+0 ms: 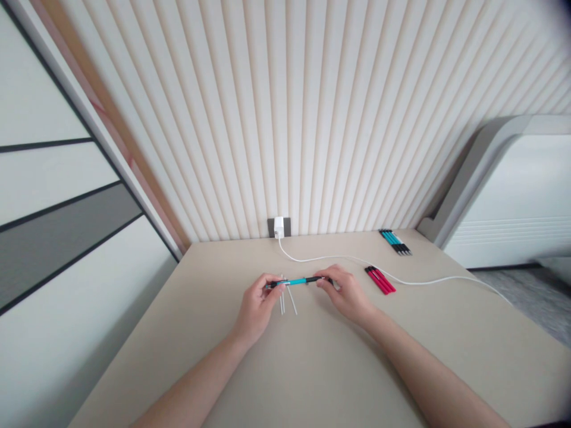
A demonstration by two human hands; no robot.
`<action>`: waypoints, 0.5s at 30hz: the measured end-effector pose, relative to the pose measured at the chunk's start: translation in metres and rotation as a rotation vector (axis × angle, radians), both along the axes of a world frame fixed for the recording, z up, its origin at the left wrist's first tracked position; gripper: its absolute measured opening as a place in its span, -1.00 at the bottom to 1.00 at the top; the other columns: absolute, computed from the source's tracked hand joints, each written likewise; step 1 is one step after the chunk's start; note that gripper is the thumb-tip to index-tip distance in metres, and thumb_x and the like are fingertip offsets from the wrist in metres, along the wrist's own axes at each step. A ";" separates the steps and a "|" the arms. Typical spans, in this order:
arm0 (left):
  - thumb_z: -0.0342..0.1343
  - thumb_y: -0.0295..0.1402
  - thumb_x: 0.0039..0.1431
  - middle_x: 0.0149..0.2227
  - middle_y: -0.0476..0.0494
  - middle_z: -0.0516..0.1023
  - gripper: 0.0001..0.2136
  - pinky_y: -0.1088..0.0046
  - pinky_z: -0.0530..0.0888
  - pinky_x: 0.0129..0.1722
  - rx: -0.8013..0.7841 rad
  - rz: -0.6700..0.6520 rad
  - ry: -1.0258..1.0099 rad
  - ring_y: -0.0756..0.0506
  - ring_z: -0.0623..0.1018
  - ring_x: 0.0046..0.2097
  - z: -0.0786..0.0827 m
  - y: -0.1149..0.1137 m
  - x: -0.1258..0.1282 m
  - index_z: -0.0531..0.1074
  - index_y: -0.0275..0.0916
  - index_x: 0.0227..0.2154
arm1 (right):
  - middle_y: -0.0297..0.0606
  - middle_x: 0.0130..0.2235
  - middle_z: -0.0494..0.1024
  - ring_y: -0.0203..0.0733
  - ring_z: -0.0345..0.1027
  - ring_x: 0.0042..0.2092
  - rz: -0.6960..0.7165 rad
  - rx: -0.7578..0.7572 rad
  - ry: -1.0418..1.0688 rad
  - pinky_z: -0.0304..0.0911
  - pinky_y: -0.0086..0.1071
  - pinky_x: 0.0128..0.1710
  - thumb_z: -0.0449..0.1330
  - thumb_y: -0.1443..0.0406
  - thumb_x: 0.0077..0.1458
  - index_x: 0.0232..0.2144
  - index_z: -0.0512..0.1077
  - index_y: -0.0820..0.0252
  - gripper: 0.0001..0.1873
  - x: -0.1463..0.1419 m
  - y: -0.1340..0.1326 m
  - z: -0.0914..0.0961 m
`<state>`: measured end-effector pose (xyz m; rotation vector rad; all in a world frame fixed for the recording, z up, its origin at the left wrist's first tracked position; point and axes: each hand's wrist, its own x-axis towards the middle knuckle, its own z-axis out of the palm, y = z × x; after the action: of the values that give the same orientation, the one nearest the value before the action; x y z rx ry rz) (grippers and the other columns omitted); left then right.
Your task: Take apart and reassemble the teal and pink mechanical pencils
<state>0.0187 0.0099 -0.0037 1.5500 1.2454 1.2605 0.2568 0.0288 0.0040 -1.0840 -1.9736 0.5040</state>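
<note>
A teal and black pen (297, 282) is held level above the table, one end in each hand. My left hand (259, 302) pinches its black clip end between thumb and fingers. At the black tip end, the fingers of my right hand (345, 291) are closed on the pen. Several thin white sticks, perhaps pen refills (292, 300), lie on the table just below the pen, partly hidden by it and my left fingers. Something small and dark shows by my right fingers, too small to name.
Red pen barrels with black ends (380, 280) lie right of my right hand. Several teal and black pens (395, 242) sit in a row at the back right. A white cable (330, 258) runs across the table (214, 261) from a plugged-in charger (279, 227) at the ribbed wall.
</note>
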 end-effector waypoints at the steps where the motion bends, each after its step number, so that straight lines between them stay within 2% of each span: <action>1: 0.17 -0.18 0.16 -0.36 -0.03 0.53 -0.78 0.51 0.38 -0.36 -0.005 0.002 0.000 -0.01 0.45 -0.38 0.000 0.000 0.000 0.46 -0.24 -0.27 | -0.21 -0.28 0.58 -0.13 0.42 -0.20 0.000 0.005 -0.014 0.30 -0.27 -0.15 0.12 0.24 0.24 -0.21 0.53 0.13 -0.80 0.001 0.000 0.001; 4: 0.17 -0.17 0.16 -0.36 -0.03 0.52 -0.76 0.52 0.37 -0.40 -0.018 0.019 -0.015 0.00 0.44 -0.41 -0.001 0.000 0.001 0.45 -0.25 -0.25 | -0.19 -0.24 0.58 -0.10 0.42 -0.17 -0.093 0.021 -0.055 0.28 -0.24 -0.10 0.08 0.20 0.26 -0.09 0.48 0.14 -0.73 0.010 0.004 0.004; 7: 0.17 -0.17 0.14 -0.38 -0.02 0.51 -0.74 0.52 0.38 -0.41 -0.034 0.039 -0.035 -0.01 0.45 -0.41 -0.001 0.001 0.001 0.43 -0.25 -0.23 | -0.13 -0.19 0.58 -0.06 0.43 -0.16 -0.341 0.018 -0.061 0.29 -0.21 -0.12 -0.01 0.20 0.28 -0.01 0.43 0.18 -0.66 0.028 0.015 0.002; 9: 0.17 -0.17 0.15 -0.41 -0.01 0.50 -0.74 0.51 0.39 -0.41 -0.047 0.040 -0.046 -0.01 0.46 -0.41 -0.002 0.002 0.001 0.42 -0.25 -0.22 | -0.11 -0.16 0.58 -0.05 0.44 -0.15 -0.437 0.003 -0.082 0.30 -0.19 -0.12 -0.03 0.24 0.26 0.00 0.42 0.20 -0.64 0.042 0.024 -0.003; 11: 0.16 -0.17 0.15 -0.40 -0.02 0.50 -0.75 0.50 0.40 -0.40 -0.050 0.039 -0.051 -0.02 0.47 -0.40 -0.003 0.002 0.000 0.41 -0.24 -0.22 | -0.11 -0.15 0.58 -0.05 0.44 -0.14 -0.442 -0.003 -0.142 0.28 -0.19 -0.09 -0.02 0.28 0.23 -0.07 0.47 0.22 -0.66 0.053 0.032 -0.008; 15: 0.15 -0.17 0.15 -0.36 -0.05 0.52 -0.75 0.49 0.41 -0.40 -0.051 0.039 -0.040 -0.04 0.49 -0.38 -0.004 0.003 -0.001 0.40 -0.23 -0.22 | -0.15 -0.23 0.60 -0.07 0.43 -0.18 -0.361 -0.058 -0.284 0.27 -0.22 -0.11 0.04 0.29 0.19 -0.25 0.55 0.19 -0.72 0.060 0.036 -0.012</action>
<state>0.0180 0.0130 -0.0077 1.4635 1.2783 1.2687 0.3164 0.0647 -0.0080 -1.5803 -1.9453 0.2228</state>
